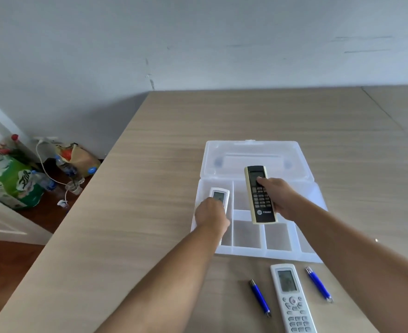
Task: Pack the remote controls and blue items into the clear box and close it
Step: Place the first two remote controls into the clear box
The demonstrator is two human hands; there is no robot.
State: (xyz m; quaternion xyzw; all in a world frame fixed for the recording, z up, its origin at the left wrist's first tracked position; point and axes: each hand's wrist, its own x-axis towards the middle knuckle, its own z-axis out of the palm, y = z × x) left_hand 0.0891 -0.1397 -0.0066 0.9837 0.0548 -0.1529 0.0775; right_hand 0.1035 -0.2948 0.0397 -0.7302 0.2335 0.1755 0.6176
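The clear box [244, 251] lies open on the wooden table, its lid [253, 155] folded back flat. My left hand [211, 216] grips a small white remote [219, 194] inside the box's left compartment. My right hand [278, 197] holds a black-and-cream remote [258, 188] above the box's middle, thumb on its face. In front of the box lie a larger white remote [292, 298] and two blue pens, one to its left [260, 297] and one to its right [318, 283].
The table [150, 188] ends along its left edge over a dark floor. Down there sit a green bag [13, 186], water bottles [64, 165], red flowers and a white cable. A grey wall stands behind the table.
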